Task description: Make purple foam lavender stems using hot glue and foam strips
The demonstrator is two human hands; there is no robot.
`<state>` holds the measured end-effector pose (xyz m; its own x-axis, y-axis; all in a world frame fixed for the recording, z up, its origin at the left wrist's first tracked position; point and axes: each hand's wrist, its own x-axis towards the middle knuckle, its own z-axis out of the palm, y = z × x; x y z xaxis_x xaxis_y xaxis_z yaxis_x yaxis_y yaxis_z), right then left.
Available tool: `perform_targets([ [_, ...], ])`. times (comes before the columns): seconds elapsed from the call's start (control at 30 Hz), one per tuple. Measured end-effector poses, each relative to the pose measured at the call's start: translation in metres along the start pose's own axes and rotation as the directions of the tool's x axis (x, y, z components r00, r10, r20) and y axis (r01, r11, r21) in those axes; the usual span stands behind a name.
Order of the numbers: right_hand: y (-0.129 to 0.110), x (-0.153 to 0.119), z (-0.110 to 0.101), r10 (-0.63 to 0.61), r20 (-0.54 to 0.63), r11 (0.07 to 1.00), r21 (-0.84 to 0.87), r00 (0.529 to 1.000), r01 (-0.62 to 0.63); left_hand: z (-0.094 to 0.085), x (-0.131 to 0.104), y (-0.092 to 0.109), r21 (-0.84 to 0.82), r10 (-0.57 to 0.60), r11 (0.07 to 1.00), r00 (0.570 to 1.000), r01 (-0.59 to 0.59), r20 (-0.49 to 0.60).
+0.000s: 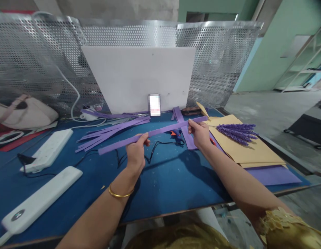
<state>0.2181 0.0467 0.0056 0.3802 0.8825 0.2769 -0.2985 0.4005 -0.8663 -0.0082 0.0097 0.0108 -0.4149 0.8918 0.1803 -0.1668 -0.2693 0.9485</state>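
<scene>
Stretched between my two hands, above the blue table, is a long purple strip (167,128), perhaps paper or felt. My left hand (136,149) pinches it left of its middle, and the strip's left end sticks out past the fingers. Toward the other end, my right hand (199,133) pinches it between thumb and fingers. Behind the strip lies a blue and orange glue gun (177,136), its black cord (160,142) curling across the table. More purple strips (116,130) lie in a loose bundle beyond my left hand.
A phone (154,104) leans on a white board (144,76). Purple flower sprigs (236,133) rest on yellow sheets (256,152) at right, over a purple sheet (273,175). Two white power strips (50,147) and a handbag (33,112) occupy the left.
</scene>
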Motion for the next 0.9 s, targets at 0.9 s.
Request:
perform_targets([
  [0.9,0.007,-0.051,0.026,0.184,0.195,0.978,-0.135,0.963,-0.159,0.005,-0.021,-0.013,0.154,-0.067,0.988,0.955,0.022,0.29],
])
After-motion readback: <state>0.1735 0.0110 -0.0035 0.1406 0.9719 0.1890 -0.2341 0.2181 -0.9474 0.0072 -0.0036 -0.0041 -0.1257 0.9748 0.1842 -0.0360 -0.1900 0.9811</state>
